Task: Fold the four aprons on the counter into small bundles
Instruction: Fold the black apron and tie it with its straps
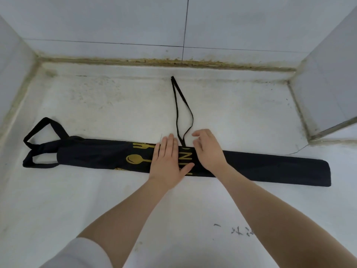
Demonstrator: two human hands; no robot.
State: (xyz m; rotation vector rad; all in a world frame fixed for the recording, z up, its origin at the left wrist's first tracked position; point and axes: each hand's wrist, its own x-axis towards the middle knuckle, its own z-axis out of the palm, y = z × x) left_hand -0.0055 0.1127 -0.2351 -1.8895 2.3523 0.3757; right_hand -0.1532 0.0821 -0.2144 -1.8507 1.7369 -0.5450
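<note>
One black apron [270,167] with gold fork and spoon print lies folded into a long narrow strip across the white counter [96,200]. Its neck loop [41,132] sticks out at the left end. A thin black tie strap [182,109] runs from the strip's middle toward the back wall. My left hand [168,161] lies flat on the strip's middle, fingers straight. My right hand [207,149] rests on the strip just right of it, fingers loosely bent near the strap's base, holding nothing that I can see. No other apron is in view.
White tiled walls [116,26] close the counter in at the back and on both sides. A grimy seam runs along the back edge. A raised block [328,84] with a metal edge stands at the right. Dark scribbles [239,230] mark the counter near me.
</note>
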